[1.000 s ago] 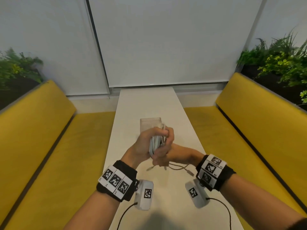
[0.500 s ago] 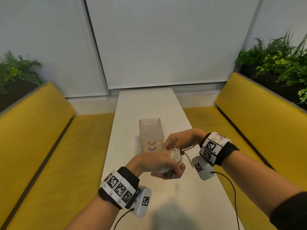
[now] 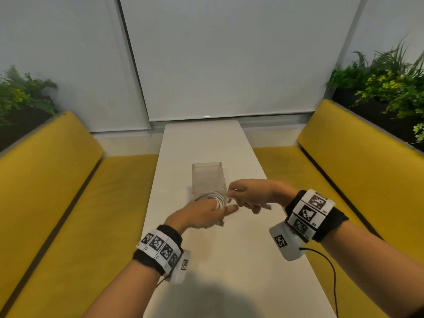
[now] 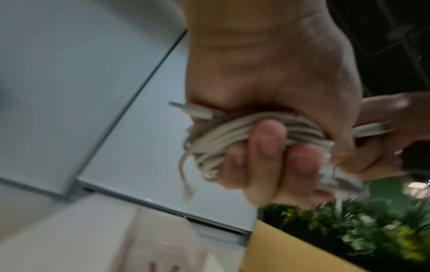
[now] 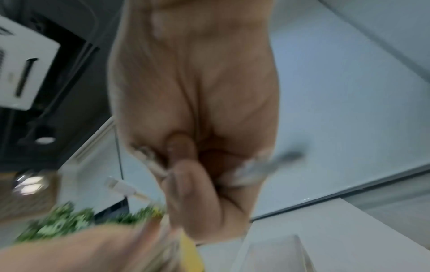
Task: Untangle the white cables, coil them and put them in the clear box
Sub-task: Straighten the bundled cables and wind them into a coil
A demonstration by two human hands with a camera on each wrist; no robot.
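My left hand (image 3: pixel 202 214) grips a coil of white cable (image 3: pixel 214 197), held just in front of the clear box (image 3: pixel 207 177) on the white table (image 3: pixel 229 253). The left wrist view shows the fingers (image 4: pixel 267 143) curled round the bundled cable loops (image 4: pixel 237 132), with a plug end (image 4: pixel 197 112) sticking out. My right hand (image 3: pixel 247 197) is right of the coil and pinches the cable's loose end (image 3: pixel 228 193). In the blurred right wrist view a white connector (image 5: pixel 121 187) shows near the fingers (image 5: pixel 193 193).
The narrow white table runs away from me between two yellow benches (image 3: pixel 52 191) (image 3: pixel 358 171). Plants (image 3: pixel 385 83) stand behind both backrests. Window blinds (image 3: pixel 218 53) close off the far end. Black wires (image 3: pixel 330 269) trail from my wrist cameras.
Both hands have moved toward the box. The left hand has turned the coil flat and lifted it nearer the box, while the right hand has shifted left and now pinches the cable end beside it.
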